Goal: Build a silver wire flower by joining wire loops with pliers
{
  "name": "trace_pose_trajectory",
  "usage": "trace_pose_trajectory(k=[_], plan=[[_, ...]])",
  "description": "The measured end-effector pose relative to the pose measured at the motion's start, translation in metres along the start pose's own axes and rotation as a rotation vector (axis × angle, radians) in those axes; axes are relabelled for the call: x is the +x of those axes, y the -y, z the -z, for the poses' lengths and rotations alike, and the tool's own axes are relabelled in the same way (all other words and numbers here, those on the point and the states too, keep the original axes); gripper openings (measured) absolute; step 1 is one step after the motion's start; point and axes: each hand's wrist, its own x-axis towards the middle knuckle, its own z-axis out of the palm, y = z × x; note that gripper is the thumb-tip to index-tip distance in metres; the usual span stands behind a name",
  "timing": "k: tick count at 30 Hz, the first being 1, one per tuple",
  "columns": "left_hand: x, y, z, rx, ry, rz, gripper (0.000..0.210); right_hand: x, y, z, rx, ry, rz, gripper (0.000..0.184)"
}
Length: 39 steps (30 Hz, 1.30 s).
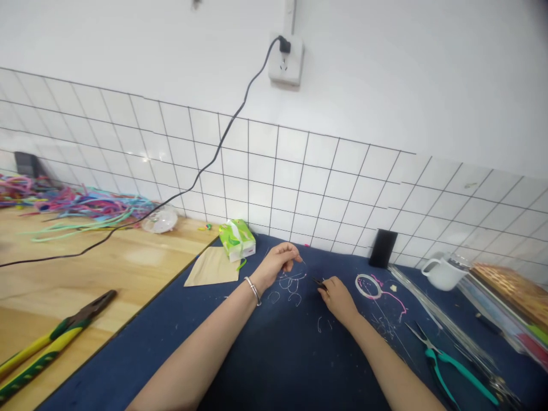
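Observation:
My left hand [283, 264], with a silver bangle at the wrist, is closed in a pinch above the dark blue mat [274, 354]. A thin wire seems to show at its fingertips, too fine to make out well. My right hand [338, 297] is wrapped round a small dark-tipped tool [319, 282], whose tip points left towards my left hand. Most of that tool is hidden in the palm, so its kind cannot be made out. Between and below the hands lie several bent, curled pieces of silvery wire [293, 283].
At right are a white ring with pink beads [368, 286], teal-handled long-nose pliers [445, 359], long thin rods [423, 302] and a white mug [443, 273]. At left are a green tissue pack [237, 240], beige cloth [213, 267], yellow-green pliers [57, 342] and a black cable [171, 198].

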Motion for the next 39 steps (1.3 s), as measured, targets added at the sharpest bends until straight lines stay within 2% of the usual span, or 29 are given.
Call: trace_pose_trajectory(k=[4,8,11,17,24,32,39], plan=[[-0.001,0.002,-0.004,0.003,-0.01,-0.005,0.018,0.001,0.001,0.016,0.061,-0.058,-0.033,0.019],[-0.002,0.004,-0.009,0.036,-0.027,0.004,0.02,0.007,0.009,0.035,0.207,-0.174,-0.046,0.019],[-0.003,0.006,-0.013,0.061,-0.005,0.031,0.02,0.009,0.018,0.048,0.169,-0.217,-0.035,0.022],[-0.004,0.017,-0.022,0.038,0.032,0.065,0.017,0.008,0.031,0.065,0.021,-0.214,-0.058,0.023],[-0.006,0.023,-0.03,-0.011,0.043,0.079,0.015,0.007,0.029,0.062,-0.016,-0.209,-0.063,0.019],[-0.007,0.016,-0.028,-0.004,0.091,0.072,0.016,0.006,0.026,0.054,0.015,-0.161,-0.029,0.017],[-0.005,0.016,-0.027,-0.025,0.113,0.085,0.026,0.005,0.026,0.047,0.038,-0.141,-0.008,0.017]])
